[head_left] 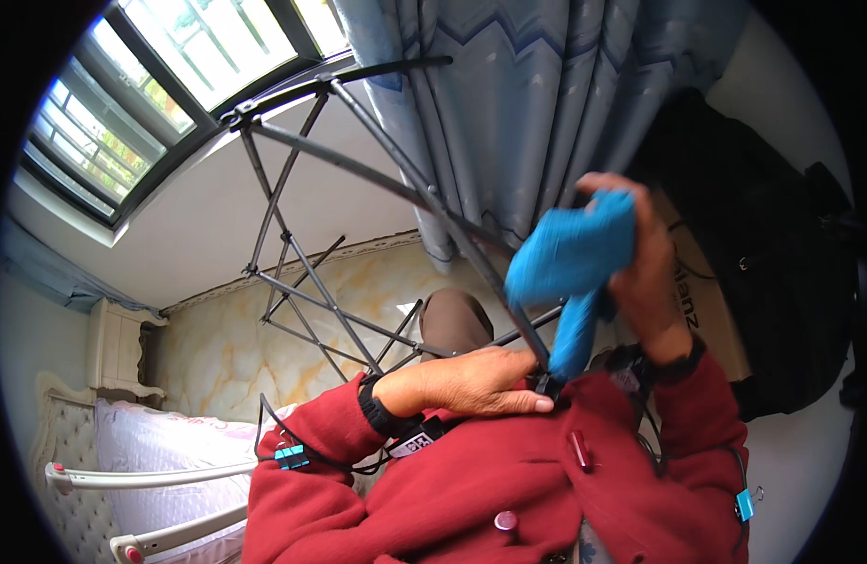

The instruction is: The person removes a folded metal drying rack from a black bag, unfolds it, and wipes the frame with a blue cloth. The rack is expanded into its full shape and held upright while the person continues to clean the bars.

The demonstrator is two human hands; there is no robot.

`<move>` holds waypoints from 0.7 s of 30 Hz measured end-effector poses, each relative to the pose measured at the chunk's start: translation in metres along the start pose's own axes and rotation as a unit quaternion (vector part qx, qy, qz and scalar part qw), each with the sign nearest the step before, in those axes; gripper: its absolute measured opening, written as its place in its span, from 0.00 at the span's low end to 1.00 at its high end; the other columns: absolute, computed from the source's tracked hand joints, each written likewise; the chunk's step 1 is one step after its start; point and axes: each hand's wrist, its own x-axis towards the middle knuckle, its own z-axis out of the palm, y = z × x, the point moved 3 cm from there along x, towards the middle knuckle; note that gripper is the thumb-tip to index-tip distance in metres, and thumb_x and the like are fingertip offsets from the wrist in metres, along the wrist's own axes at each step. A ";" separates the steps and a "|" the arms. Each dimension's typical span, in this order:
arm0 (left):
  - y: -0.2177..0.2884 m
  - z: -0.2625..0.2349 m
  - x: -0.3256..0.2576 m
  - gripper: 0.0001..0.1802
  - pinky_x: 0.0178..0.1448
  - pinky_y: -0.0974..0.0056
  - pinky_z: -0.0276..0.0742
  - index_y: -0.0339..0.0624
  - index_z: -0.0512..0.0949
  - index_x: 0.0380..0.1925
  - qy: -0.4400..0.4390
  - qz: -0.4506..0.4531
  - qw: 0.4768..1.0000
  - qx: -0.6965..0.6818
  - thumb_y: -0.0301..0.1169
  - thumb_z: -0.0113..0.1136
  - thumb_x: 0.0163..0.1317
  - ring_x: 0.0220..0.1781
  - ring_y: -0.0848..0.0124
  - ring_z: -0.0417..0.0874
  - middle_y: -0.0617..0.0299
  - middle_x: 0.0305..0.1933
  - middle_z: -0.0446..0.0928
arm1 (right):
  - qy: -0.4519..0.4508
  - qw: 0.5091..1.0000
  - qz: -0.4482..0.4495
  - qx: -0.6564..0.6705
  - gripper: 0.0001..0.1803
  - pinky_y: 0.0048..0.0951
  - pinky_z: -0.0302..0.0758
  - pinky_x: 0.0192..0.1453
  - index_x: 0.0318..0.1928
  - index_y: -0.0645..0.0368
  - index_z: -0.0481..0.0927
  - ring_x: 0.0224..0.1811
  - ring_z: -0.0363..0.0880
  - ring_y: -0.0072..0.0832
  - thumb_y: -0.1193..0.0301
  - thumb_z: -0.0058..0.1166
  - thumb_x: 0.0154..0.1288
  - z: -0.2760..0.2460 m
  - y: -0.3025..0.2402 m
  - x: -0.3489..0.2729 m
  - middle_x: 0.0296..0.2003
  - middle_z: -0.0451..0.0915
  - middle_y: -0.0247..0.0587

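A dark grey folding frame of crossed metal tubes slants up from my chest toward the window. Near its close end is my left hand, closed around a tube by a black joint, with the thumb lying toward the right. Some of its fingers are hidden. My right hand is raised at the right, closed on a bright blue cloth. A flap of the cloth stands out leftward across the tube, and its tail hangs down close to my left hand.
A barred window is at the upper left, beside blue-grey curtains. At the right, a black bag lies against a cardboard box. A bed and white rails fill the lower left, over a marbled floor.
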 end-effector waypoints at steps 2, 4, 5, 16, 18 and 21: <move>0.006 -0.001 -0.003 0.27 0.54 0.53 0.76 0.35 0.75 0.51 -0.008 0.086 0.996 -0.020 0.51 0.55 0.70 0.49 0.50 0.81 0.46 0.46 0.80 | -0.123 0.987 -0.100 0.002 0.18 0.28 0.80 0.40 0.53 0.51 0.79 0.40 0.82 0.29 0.76 0.56 0.62 0.029 -0.007 -0.023 0.34 0.79 0.40; 0.010 -0.003 -0.009 0.26 0.53 0.53 0.76 0.34 0.75 0.49 0.014 0.131 0.991 -0.032 0.50 0.57 0.69 0.49 0.52 0.81 0.45 0.46 0.80 | -0.239 0.932 -0.207 -0.178 0.16 0.26 0.76 0.34 0.50 0.47 0.81 0.32 0.79 0.26 0.73 0.57 0.61 0.040 -0.002 -0.054 0.28 0.75 0.32; 0.004 -0.004 -0.009 0.27 0.51 0.53 0.77 0.34 0.75 0.48 -0.007 0.023 1.000 -0.003 0.50 0.60 0.66 0.48 0.53 0.81 0.45 0.47 0.79 | -0.215 0.910 -0.242 -0.259 0.13 0.27 0.73 0.32 0.46 0.45 0.82 0.26 0.76 0.26 0.72 0.57 0.59 0.032 0.012 -0.058 0.25 0.73 0.28; 0.003 -0.023 -0.007 0.21 0.41 0.67 0.73 0.39 0.79 0.37 0.010 0.020 0.997 -0.074 0.43 0.75 0.55 0.38 0.71 0.75 0.64 0.36 0.74 | -0.150 0.985 0.023 -0.083 0.29 0.38 0.76 0.59 0.58 0.52 0.77 0.52 0.81 0.42 0.85 0.55 0.53 -0.008 0.091 -0.019 0.53 0.81 0.44; 0.005 -0.027 -0.009 0.18 0.39 0.68 0.71 0.40 0.80 0.37 0.047 0.036 0.997 -0.051 0.40 0.75 0.55 0.37 0.74 0.74 0.67 0.36 0.73 | -0.302 0.950 -0.054 -0.050 0.26 0.38 0.75 0.59 0.53 0.49 0.81 0.51 0.82 0.40 0.83 0.59 0.52 0.011 0.109 -0.028 0.50 0.83 0.41; 0.005 -0.023 -0.012 0.18 0.36 0.68 0.69 0.40 0.80 0.37 0.004 0.015 0.989 -0.144 0.40 0.75 0.55 0.34 0.75 0.74 0.66 0.34 0.73 | -0.192 0.977 0.010 -0.097 0.21 0.38 0.76 0.56 0.48 0.49 0.83 0.49 0.83 0.41 0.83 0.57 0.53 -0.013 0.160 -0.016 0.45 0.84 0.42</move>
